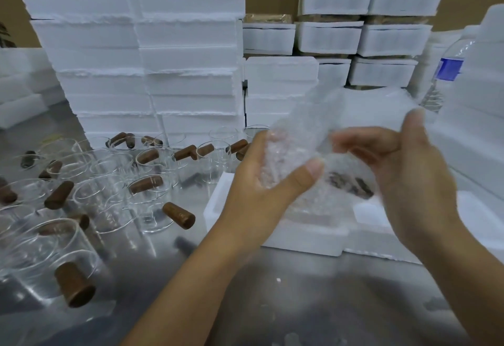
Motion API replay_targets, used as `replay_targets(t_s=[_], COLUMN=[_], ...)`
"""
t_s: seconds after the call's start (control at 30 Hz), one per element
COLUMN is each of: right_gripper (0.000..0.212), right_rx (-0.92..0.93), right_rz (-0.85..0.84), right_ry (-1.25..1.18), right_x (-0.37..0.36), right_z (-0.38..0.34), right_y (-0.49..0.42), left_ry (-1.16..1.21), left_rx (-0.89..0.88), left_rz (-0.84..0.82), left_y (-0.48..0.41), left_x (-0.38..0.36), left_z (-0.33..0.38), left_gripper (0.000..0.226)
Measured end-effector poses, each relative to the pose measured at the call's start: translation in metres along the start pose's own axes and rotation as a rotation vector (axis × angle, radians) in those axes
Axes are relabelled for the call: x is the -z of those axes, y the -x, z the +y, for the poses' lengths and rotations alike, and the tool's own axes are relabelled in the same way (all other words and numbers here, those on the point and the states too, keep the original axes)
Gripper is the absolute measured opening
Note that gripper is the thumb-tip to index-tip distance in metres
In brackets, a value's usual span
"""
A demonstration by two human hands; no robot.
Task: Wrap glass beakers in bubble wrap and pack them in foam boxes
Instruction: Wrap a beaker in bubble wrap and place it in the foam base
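Two hands meet on the bubble wrap [305, 127] at about three o'clock from the view's centre; our left hand [259, 184] grips the sheet, thumb pressed on its front and fingers curled behind; our right hand [403, 171] curls round the wrap's other side, fingertips tucked into it; through the plastic a brown handle [351, 184] shows blurred, though the glass itself we cannot make out; just below, at five o'clock, an open foam box [218, 209] lies on the metal table [272, 291]; bare beakers [147, 190] with like handles crowd the table at nine o'clock; stacked foam boxes [152, 53] rise at eleven; a water bottle [450, 70] stands at two.
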State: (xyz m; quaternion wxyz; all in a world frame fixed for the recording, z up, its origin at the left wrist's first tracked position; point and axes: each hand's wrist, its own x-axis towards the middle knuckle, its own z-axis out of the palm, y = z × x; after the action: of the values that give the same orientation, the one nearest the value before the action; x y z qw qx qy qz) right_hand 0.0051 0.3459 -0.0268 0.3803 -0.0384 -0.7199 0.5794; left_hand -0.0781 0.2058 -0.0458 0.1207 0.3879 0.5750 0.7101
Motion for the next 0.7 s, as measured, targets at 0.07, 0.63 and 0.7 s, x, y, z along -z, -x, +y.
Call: replay_targets(t_s=[0.07,0.63,0.7], right_gripper=[0.069,0.014,0.016], right_rx=[-0.023,0.407,0.364], right_rz=[0.099,-0.115,-0.181], right_ry=[-0.152,0.310,0.342], right_x=[0.007,-0.004,-0.006], right_z=[-0.002,-0.001,0.000], right_y=[-0.006,0.008,0.009], left_ry=[0.089,-0.054,-0.069], left_rx=[0.051,-0.021,-0.037], left_rz=[0.021,-0.067,-0.039], left_y=[-0.001,0.004,0.004], left_x=[0.004,-0.003,-0.004], left_z=[0.000,0.005,0.006], left_gripper=[0.061,0.050,0.060])
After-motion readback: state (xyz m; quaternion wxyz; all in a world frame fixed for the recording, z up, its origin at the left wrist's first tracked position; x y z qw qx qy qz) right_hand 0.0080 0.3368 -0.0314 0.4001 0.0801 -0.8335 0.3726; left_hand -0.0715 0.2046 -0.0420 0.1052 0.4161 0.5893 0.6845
